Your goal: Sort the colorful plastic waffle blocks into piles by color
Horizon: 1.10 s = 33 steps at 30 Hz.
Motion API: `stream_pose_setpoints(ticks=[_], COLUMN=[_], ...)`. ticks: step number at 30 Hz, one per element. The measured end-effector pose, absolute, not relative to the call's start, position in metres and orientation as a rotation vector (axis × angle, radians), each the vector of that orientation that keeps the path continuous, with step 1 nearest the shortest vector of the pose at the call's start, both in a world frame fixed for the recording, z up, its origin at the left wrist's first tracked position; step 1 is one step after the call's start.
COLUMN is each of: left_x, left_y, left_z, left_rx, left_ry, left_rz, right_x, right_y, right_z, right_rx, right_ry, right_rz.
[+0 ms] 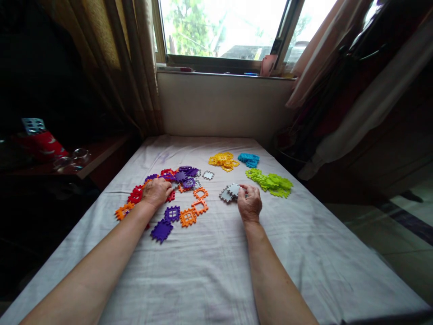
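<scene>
My left hand (156, 192) is over the mixed pile at the left, its fingers curled together among the pieces. A bit of grey shows by its fingertips, but what they grip, if anything, is hidden. Around it lie red interlocking tiles (135, 194), purple tiles (187, 171) and orange tiles (124, 211). On the right, my right hand (250, 203) pinches the edge of a grey interlocking tile (233, 189), which overlaps other grey tiles (225, 195) on the cloth. Closer to me sit a solid purple tile (162, 230) and an orange window tile (188, 217).
Beyond my hands are a yellow pile (223, 160), a blue pile (249, 160) and a lime-green pile (270, 183). One loose grey tile (208, 175) lies between groups. A pale sheet (203, 275) covers the surface. Glasses (72, 159) rest on the side shelf at left.
</scene>
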State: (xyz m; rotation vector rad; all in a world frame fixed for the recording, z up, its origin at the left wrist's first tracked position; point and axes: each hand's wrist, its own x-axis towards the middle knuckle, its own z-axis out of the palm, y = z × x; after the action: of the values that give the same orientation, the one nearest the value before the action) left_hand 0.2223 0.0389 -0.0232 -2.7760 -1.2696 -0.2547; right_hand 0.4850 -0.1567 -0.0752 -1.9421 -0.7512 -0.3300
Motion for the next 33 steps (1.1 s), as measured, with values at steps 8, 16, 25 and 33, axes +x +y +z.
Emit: stream_pose_setpoints(ticks=[8,16,25,33], left_x=[0.199,0.229,0.246,0.258], left_y=[0.011,-0.035,-0.045,-0.032], left_z=[-0.028,-0.045,-0.056,-0.062], left_rx=[-3.035,-3.433,-3.415,-3.164], left_ry=[-1.331,-1.539,-1.451,-1.05], left_rz=[-0.932,-1.497,-1.376,-0.808], right_x=[0.434,0.392,0.43,0.53], right_y=[-0.148,-0.14,-0.146,-0.192], right_z=[-0.063,-0.066,-0.059,-0.066], right_rx=[-1.726,-1.522,-1.543,-1.959], right_ry=[-1.119,-1.179,-0.972,-0.502], right_rz=[-0.172,0.407,0.327,-0.027])
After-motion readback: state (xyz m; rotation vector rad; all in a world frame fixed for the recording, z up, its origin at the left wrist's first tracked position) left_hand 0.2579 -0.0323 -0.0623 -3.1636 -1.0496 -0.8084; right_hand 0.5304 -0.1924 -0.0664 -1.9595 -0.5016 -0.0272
